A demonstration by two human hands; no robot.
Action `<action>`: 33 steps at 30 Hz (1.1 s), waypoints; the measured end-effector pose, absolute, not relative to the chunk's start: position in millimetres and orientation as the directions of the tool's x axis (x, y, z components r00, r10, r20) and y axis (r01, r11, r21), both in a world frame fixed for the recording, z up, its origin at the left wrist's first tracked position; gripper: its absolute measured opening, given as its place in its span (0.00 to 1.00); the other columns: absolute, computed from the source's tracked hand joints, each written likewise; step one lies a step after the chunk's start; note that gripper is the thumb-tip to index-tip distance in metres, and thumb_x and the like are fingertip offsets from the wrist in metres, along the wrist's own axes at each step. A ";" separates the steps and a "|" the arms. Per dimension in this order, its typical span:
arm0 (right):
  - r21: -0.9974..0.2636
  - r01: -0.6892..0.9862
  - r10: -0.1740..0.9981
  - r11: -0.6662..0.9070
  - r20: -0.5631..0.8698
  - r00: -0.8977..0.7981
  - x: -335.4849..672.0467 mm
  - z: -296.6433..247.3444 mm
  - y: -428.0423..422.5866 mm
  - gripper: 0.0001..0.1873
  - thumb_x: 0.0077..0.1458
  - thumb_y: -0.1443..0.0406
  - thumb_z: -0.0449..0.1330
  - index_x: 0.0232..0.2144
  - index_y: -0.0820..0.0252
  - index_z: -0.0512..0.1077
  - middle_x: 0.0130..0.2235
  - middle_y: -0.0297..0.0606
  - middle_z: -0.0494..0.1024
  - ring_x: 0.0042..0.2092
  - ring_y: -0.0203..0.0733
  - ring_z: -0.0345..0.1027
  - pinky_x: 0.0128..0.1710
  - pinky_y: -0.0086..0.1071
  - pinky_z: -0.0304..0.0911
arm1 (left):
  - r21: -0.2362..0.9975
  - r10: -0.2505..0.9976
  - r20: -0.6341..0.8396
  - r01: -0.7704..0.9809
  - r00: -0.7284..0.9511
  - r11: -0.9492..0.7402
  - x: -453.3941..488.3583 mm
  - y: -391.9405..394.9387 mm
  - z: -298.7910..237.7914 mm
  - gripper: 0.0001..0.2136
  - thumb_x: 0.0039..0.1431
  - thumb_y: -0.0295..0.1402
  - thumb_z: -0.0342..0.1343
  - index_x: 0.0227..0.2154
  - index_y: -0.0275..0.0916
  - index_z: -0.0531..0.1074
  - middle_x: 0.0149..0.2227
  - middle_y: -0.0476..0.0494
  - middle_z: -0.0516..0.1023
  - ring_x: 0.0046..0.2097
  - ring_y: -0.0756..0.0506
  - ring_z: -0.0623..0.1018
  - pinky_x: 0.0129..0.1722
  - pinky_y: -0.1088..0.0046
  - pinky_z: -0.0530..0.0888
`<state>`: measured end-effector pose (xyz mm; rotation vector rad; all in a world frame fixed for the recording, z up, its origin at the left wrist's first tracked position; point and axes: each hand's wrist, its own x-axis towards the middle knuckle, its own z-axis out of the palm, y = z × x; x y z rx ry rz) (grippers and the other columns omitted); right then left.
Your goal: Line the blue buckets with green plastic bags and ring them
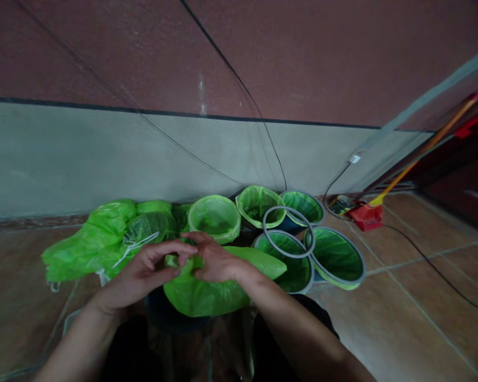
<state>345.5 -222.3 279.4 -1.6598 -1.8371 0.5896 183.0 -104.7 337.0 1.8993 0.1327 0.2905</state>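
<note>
My left hand (145,270) and my right hand (215,260) meet over a green plastic bag (207,294) that lies across a dark bin in front of me. Both hands pinch the bag's upper edge, fingertips close together. Behind them stand several small bins lined with green bags (215,217), some with grey rims. A loose grey ring (289,231) rests on top of two of the lined bins.
A heap of loose green bags (107,236) lies on the tiled floor at the left. A red dustpan (364,216) with a yellow-handled broom leans at the right. Black cables (430,260) run along wall and floor. A grey and maroon wall stands close behind.
</note>
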 end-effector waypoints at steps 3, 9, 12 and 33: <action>-0.737 0.652 0.982 0.175 0.174 -0.067 347.0 286.4 -221.6 0.27 0.42 0.71 0.68 0.48 0.53 0.74 0.68 0.37 0.59 0.69 0.46 0.51 0.66 0.35 0.51 | 0.955 0.177 0.114 -0.058 0.978 -0.291 181.3 -104.2 339.1 0.15 0.58 0.32 0.60 0.49 0.46 0.78 0.41 0.48 0.82 0.45 0.45 0.78 0.47 0.70 0.73; -0.757 0.616 0.975 0.219 0.198 -0.104 346.4 288.2 -217.9 0.17 0.42 0.71 0.67 0.38 0.54 0.75 0.54 0.36 0.75 0.60 0.47 0.65 0.61 0.38 0.60 | 0.964 0.179 0.019 0.029 0.984 -0.263 178.2 -101.5 335.1 0.17 0.58 0.32 0.61 0.51 0.47 0.77 0.50 0.46 0.81 0.54 0.42 0.77 0.56 0.64 0.71; -0.755 0.623 0.977 0.204 0.197 -0.082 350.3 287.4 -220.2 0.10 0.44 0.68 0.68 0.32 0.56 0.74 0.52 0.39 0.76 0.57 0.47 0.67 0.59 0.41 0.61 | 0.964 0.313 -0.009 0.091 0.950 -0.250 173.3 -95.6 335.9 0.16 0.56 0.33 0.62 0.49 0.46 0.78 0.50 0.46 0.82 0.53 0.42 0.78 0.58 0.63 0.70; -0.513 0.848 0.989 -0.135 -0.012 0.150 387.3 297.0 -253.8 0.21 0.51 0.65 0.64 0.49 0.58 0.73 0.38 0.38 0.80 0.40 0.45 0.73 0.43 0.34 0.62 | 0.556 0.949 0.229 0.772 0.215 -0.309 141.4 -38.3 332.5 0.25 0.52 0.29 0.49 0.53 0.36 0.75 0.52 0.38 0.80 0.51 0.35 0.79 0.52 0.58 0.74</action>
